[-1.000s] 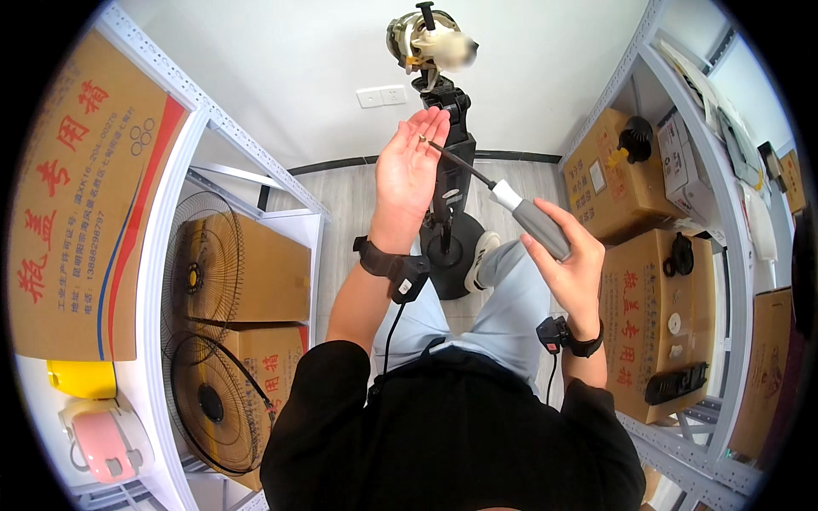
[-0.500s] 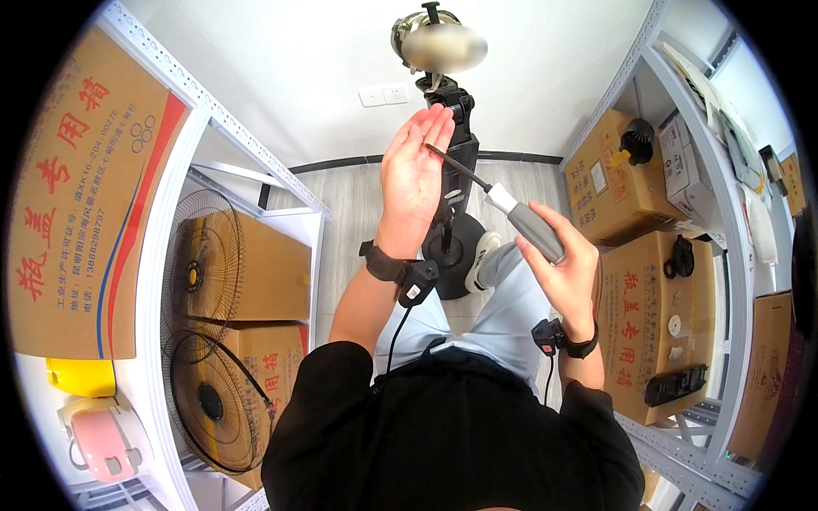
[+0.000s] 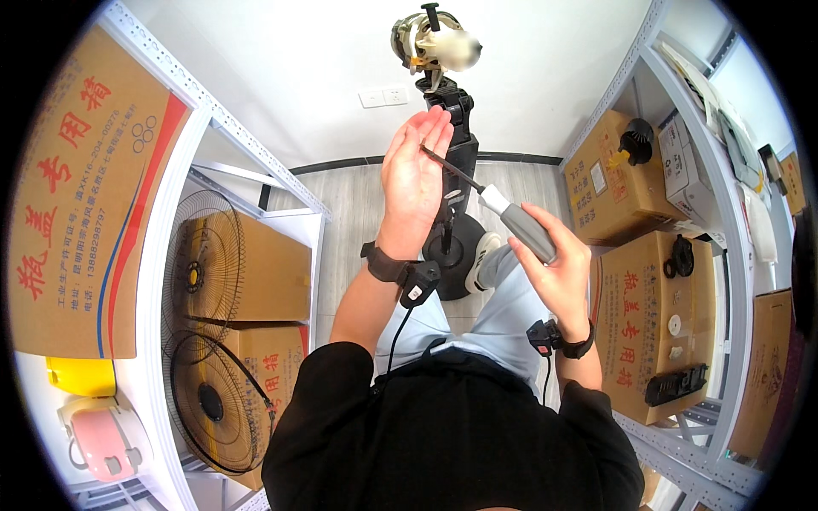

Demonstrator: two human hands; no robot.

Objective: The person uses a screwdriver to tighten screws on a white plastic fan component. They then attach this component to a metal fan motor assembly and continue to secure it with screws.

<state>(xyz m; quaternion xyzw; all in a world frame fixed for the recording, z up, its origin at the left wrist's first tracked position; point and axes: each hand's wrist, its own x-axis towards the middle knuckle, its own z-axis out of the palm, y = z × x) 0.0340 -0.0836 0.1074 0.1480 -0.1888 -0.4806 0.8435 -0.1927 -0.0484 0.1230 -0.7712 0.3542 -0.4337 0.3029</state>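
Note:
My right hand (image 3: 558,268) is closed on a screwdriver (image 3: 527,230) with a grey and white handle and a dark shaft. Its shaft slants up to the left, the tip reaching the fingers of my left hand (image 3: 413,175). That hand is held palm up, fingers stretched out and lying side by side. Something small and dark may be at the tip, too small to make out. Beyond my hands stands a black fan stand (image 3: 461,157) on a round base (image 3: 456,255). A bare fan motor (image 3: 422,38) tops it, partly blurred.
Fan grilles (image 3: 204,400) lean at the left shelf (image 3: 175,281) beside cardboard boxes (image 3: 264,268). On a box (image 3: 635,281) at the right lie black plastic parts (image 3: 676,385) and small pieces. A dark knob-like part (image 3: 636,140) sits on another box. The white wall has a socket (image 3: 383,96).
My right hand has moved slightly left with the screwdriver, whose tip is now a little further over the left hand's fingers. The left hand has barely moved.

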